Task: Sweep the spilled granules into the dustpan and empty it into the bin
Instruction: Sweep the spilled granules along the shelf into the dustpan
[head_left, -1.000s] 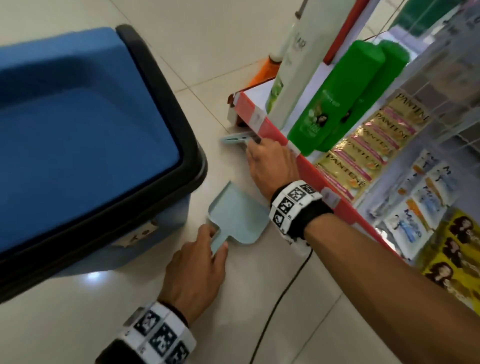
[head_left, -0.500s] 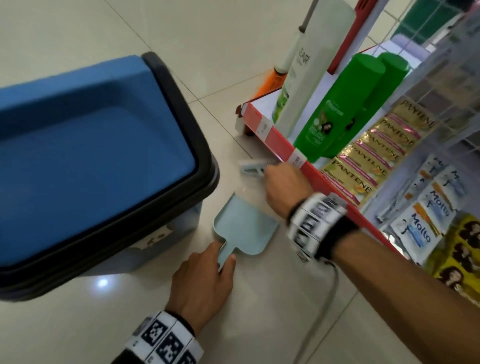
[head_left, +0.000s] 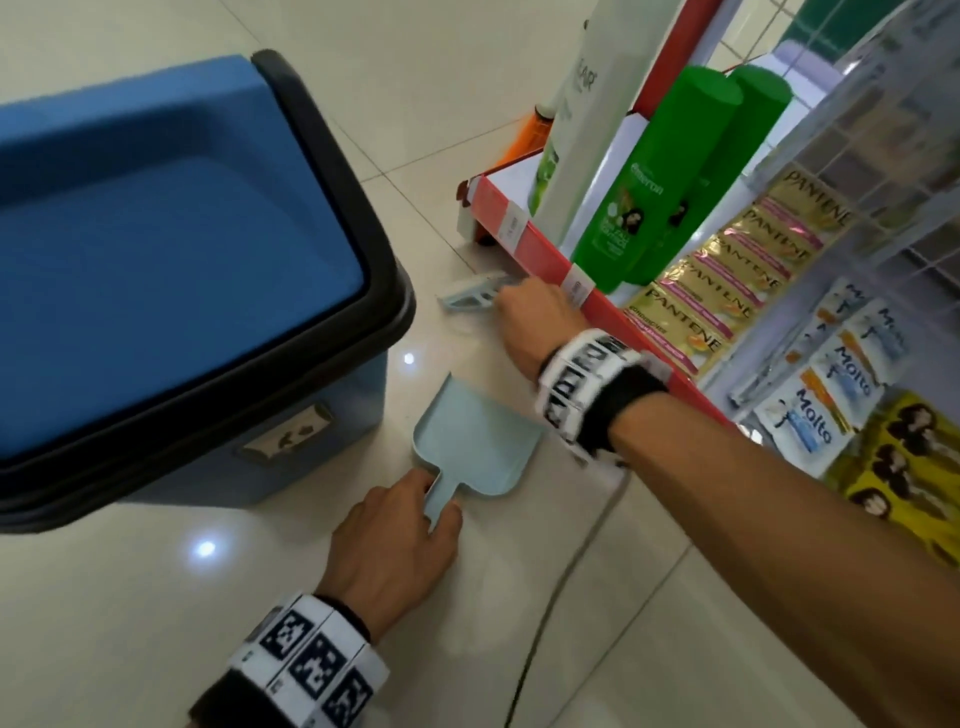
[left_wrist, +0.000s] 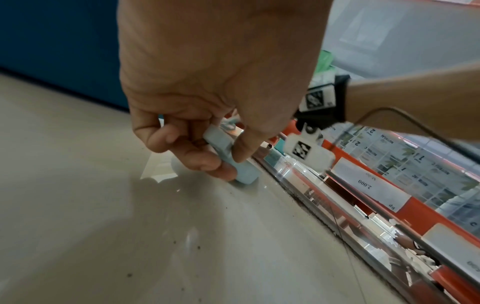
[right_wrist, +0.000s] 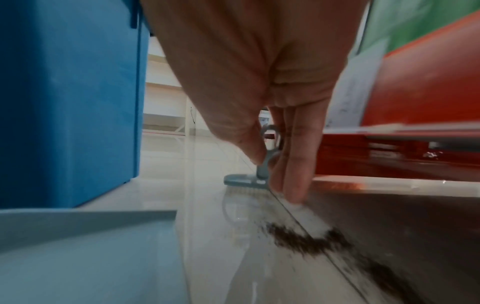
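Note:
A pale blue dustpan (head_left: 475, 441) lies flat on the tiled floor beside the blue bin (head_left: 171, 270). My left hand (head_left: 400, 540) pinches its short handle (left_wrist: 228, 158) between thumb and fingers. Farther up the floor, my right hand (head_left: 530, 317) grips a small grey-blue brush (head_left: 470, 296) by its handle, bristles (right_wrist: 246, 185) down on the tile at the foot of the shelf. Dark granules (right_wrist: 311, 240) lie in a streak along the shelf base, between the brush and the dustpan's edge (right_wrist: 88, 218). The bin's lid is down.
A red-edged shelf (head_left: 545, 260) with green shampoo bottles (head_left: 649, 182) and hanging sachets (head_left: 727, 270) runs along the right. A grey cable (head_left: 561, 587) trails from my right wrist across the floor. An orange bottle (head_left: 530, 130) stands behind the shelf end.
My right hand has drawn the brush along the shelf base towards the dustpan. The left hand has kept its hold on the dustpan handle. My view has shifted, so the bin sits lower in frame.

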